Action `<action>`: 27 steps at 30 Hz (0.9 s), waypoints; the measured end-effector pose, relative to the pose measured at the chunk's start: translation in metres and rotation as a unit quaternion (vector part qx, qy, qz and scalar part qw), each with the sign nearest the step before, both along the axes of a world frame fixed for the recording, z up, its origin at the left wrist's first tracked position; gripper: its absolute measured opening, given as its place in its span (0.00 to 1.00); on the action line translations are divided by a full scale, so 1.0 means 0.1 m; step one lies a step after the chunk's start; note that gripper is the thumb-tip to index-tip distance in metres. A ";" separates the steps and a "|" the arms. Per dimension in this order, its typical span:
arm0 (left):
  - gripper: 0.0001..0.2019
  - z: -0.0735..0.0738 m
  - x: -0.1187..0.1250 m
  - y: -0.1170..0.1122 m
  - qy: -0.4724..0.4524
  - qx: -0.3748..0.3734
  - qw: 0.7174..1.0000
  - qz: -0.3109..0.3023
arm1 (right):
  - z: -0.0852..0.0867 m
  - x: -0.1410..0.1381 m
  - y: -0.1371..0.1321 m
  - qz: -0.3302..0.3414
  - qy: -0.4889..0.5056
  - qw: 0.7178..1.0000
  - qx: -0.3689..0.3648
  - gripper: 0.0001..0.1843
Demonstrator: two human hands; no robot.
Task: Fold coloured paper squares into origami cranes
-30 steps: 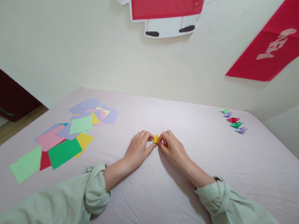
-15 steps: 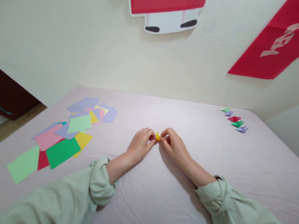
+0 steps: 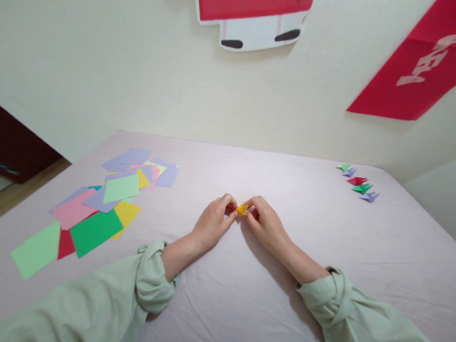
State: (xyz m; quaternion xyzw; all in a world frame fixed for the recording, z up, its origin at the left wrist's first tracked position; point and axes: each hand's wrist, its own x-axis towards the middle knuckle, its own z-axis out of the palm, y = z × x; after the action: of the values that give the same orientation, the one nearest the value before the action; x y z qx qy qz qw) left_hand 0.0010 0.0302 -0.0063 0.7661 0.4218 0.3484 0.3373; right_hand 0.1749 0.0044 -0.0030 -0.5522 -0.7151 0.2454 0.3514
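A small yellow folded paper figure [image 3: 242,209], with pointed tips showing, is held low over the middle of the table. My left hand [image 3: 213,220] pinches its left end between thumb and fingers. From the other side, my right hand [image 3: 266,225] closes thumb and fingertips on its right end. Part of the figure is hidden behind the fingertips, so the exact folds cannot be made out.
Loose coloured paper sheets [image 3: 96,233] lie overlapping on the left of the cloth-covered table [image 3: 218,306]. Several small folded paper figures [image 3: 362,188] stand in a row at the far right. A wall [image 3: 232,103] with red decorations rises behind the table.
The yellow figure has turned and more of its pointed tips show between the hands. Both hands stay in nearly the same place, with slight finger movement.
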 end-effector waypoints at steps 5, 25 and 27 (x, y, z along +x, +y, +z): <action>0.05 0.00 -0.01 -0.02 -0.020 -0.004 1.000 -0.001 | 0.05 -0.02 0.01 0.001 0.047 0.999 -0.015 0.06; 0.04 0.08 0.00 -0.07 0.022 0.072 0.997 0.005 | 0.09 -0.03 -0.04 0.012 -0.081 0.996 0.044 0.05; 0.03 0.09 0.00 -0.08 0.017 0.059 0.998 0.005 | 0.11 -0.04 -0.04 0.017 -0.105 0.993 0.055 0.06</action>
State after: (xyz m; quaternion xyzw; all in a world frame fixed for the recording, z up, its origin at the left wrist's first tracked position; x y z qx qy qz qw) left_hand 0.0015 0.0227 0.0025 0.7885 0.4100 0.3607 0.2828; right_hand 0.1708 0.0002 0.0084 -0.5427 -0.7694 0.1523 0.3004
